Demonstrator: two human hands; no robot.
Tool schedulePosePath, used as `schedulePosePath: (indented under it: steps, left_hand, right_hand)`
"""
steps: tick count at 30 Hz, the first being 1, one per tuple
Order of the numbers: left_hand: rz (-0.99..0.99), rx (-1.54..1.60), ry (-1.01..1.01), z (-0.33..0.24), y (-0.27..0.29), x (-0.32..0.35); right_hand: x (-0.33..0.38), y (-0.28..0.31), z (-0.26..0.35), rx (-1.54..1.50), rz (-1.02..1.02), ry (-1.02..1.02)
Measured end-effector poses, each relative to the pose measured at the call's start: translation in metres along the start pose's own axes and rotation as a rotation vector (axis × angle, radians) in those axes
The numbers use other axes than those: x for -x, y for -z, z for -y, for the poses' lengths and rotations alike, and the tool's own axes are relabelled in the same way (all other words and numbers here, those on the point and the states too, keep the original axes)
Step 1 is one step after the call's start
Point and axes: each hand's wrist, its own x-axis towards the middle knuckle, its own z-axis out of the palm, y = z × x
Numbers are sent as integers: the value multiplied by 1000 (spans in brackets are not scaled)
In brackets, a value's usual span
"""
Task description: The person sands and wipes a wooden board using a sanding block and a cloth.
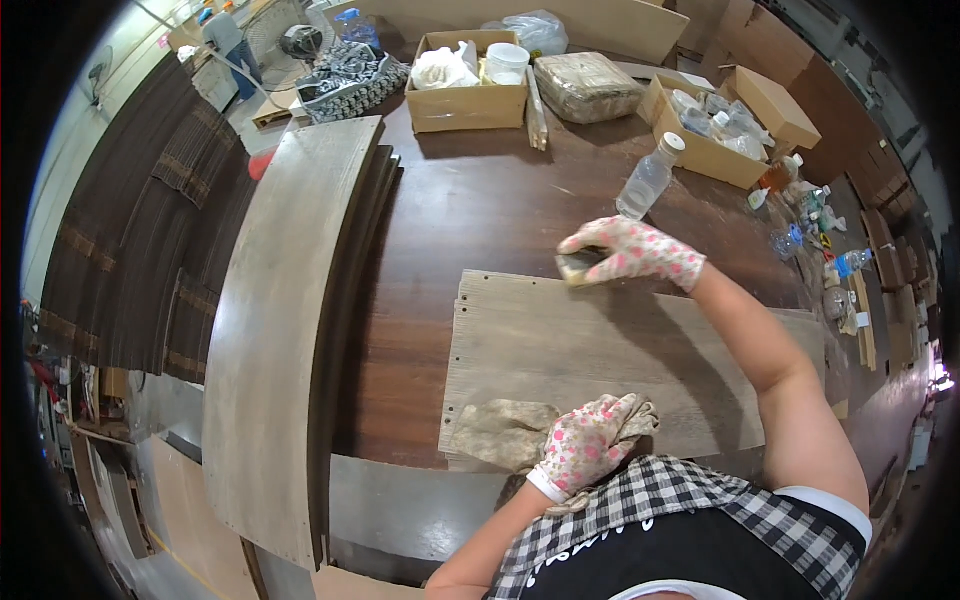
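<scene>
In front of me lies a grey wood-grain board [600,350] with small holes along its left edge, apparently on top of others. My right hand [640,250], in a white glove with pink dots, grips a small sponge-like block [578,268] at the board's far edge. Close to my body, my left hand [585,448], gloved the same way, is closed on a stained beige rag [633,420] at the near edge. Part of the cloth [505,432] spreads flat over the board's near left corner. The left thumb is partly hidden.
A stack of long boards [290,300] stands left on the brown table [480,200]. Beyond the right hand is a clear bottle [650,178]. Cardboard boxes [465,110] and a wrapped bundle [590,85] line the back; bottles crowd the right. A person [230,45] stands far left.
</scene>
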Motion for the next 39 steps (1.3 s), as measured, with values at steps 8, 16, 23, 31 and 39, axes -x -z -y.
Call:
schedulePosePath:
  steps: [8,16,23,31,39]
  left_hand:
    - [-5,-67,-6,-9,2,-12]
    - [12,-17,9,-4,7,-6]
    - [62,-60,0,-5,9,-9]
    - [55,-56,-11,-9,8,-11]
    - [50,-148,-67,-38,-3,-37]
  right_hand:
    - [-57,-56,56,107,-393,125]
    - [35,-30,19,164,-257,-21]
    - [101,-20,28,88,-481,-429]
    - [121,-39,8,308,-529,-412]
    - [167,-23,4,337,-651,-475]
